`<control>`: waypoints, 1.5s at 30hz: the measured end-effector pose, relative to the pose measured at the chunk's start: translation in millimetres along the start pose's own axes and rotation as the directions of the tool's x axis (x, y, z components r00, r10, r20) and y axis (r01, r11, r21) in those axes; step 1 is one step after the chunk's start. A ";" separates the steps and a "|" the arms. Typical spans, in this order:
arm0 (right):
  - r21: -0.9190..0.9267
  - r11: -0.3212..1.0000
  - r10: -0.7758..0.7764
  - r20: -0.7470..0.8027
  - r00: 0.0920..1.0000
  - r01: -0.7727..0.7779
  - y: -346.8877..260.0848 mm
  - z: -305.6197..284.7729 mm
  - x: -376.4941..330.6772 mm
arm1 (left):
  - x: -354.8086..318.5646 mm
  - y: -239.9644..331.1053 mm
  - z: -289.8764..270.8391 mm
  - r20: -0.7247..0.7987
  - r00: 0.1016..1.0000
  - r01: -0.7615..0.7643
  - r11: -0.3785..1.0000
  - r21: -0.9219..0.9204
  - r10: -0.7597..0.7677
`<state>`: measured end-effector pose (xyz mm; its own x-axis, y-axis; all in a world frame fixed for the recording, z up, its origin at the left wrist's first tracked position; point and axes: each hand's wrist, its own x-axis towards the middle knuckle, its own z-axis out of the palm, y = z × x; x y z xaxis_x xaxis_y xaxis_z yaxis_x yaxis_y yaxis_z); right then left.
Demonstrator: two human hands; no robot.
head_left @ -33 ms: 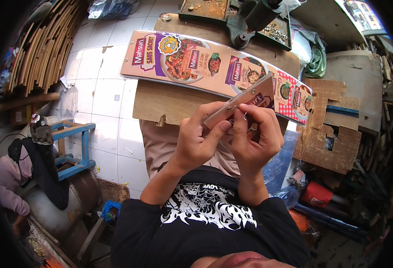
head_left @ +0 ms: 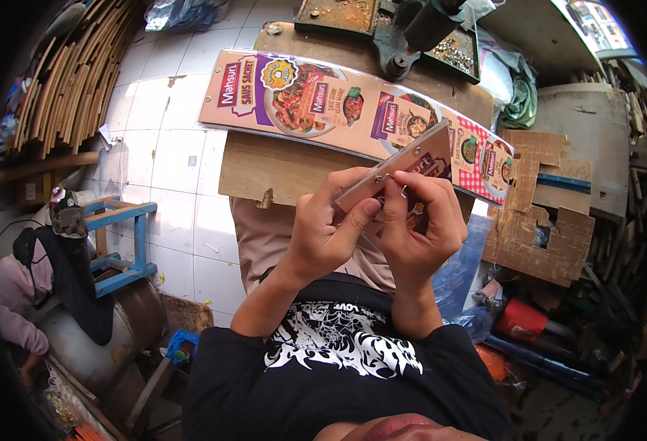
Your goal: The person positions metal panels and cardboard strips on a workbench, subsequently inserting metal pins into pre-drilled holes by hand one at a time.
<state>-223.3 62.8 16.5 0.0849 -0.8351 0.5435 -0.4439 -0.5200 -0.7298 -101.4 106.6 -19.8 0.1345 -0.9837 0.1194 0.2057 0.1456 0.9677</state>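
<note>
I find a workroom with a floor (head_left: 173, 165) of white tiles, chipped and stained in places. Long wooden strips (head_left: 77, 81) are piled at the upper left; at the lower left I note a metal drum (head_left: 110, 345), a blue stool frame (head_left: 144, 228) and another person's pale pink sleeve (head_left: 15, 298). Worn brown cardboard (head_left: 540, 242) lies to the right. In the centre stands a wooden desk (head_left: 265, 165), its near edge notched, with a dark green press (head_left: 426, 33) at its far side.

A long printed panel (head_left: 235, 92) lies across the desk: beige and purple, with food pictures, a red checked part at its right end and a glossy clear covering. The smaller held panel (head_left: 430, 143), in similar print, is raised in front of it at the near side of the desk, tilted, metal eyelets along its upper edge. My left grip (head_left: 320, 228) is closed around its lower left end. My right grip (head_left: 426, 220) pinches a small bent metal wire (head_left: 404, 192) close to an eyelet; I cannot tell whether the wire passes through.

The left tray (head_left: 334, 30) is rust-brown inside with scattered small bits; the right tray (head_left: 477, 66) carries many small shiny metal pieces (head_left: 452, 51).
</note>
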 end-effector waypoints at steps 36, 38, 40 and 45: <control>0.043 0.998 0.031 0.128 0.991 -0.036 6.6 -1.7 -11.0 | 0.8 -12.1 -4.1 -0.123 0.990 -0.066 0.998 0.003 0.066; 0.051 0.997 0.049 0.103 0.993 -0.054 6.4 -1.2 -11.5 | -1.0 -8.7 -3.6 -0.112 0.993 -0.045 0.999 0.004 0.045; 0.051 0.998 0.042 0.053 0.998 -0.044 6.6 -0.5 -10.5 | -1.9 -6.9 -2.7 -0.100 0.995 -0.023 1.000 0.005 0.024; 0.069 0.997 0.028 -0.003 1.000 -0.028 5.1 1.2 -7.0 | -2.6 -6.1 -1.5 -0.082 0.996 -0.033 0.999 -0.004 0.033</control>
<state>-225.1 65.7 8.5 0.0696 -0.8489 0.5240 -0.3832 -0.5077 -0.7716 -101.6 108.5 -26.3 0.2207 -0.9663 0.1324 0.2053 0.1788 0.9622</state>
